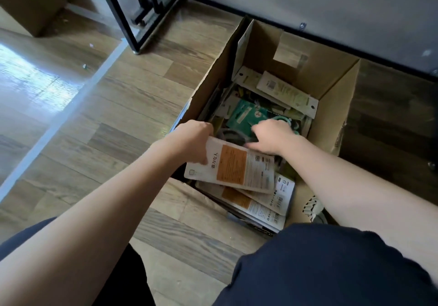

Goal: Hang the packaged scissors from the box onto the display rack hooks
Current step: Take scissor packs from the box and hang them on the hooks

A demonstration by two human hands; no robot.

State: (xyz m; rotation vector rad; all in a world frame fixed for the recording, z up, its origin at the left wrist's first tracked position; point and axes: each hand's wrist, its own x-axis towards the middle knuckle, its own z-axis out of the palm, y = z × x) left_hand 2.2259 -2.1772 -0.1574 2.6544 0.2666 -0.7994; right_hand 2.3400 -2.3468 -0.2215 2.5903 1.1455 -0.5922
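Note:
An open cardboard box (331, 87) stands on the floor, filled with several packaged scissors. My left hand (192, 139) grips the far end of a white package with an orange panel (232, 167) at the box's near side, thumb on its face. My right hand (270, 137) reaches into the box's middle, fingers curled down over dark scissors handles and a green package (244, 113); what it holds is hidden. More white and orange packages (258, 201) lie stacked underneath. Pale green card packages (286, 94) lean at the far side.
The black metal frame legs (142, 21) of a rack stand on the wood floor beyond the box's left. Another cardboard box (35, 2) sits at the top left. A grey wall panel (331, 9) runs behind the box. My dark-clothed knees fill the bottom edge.

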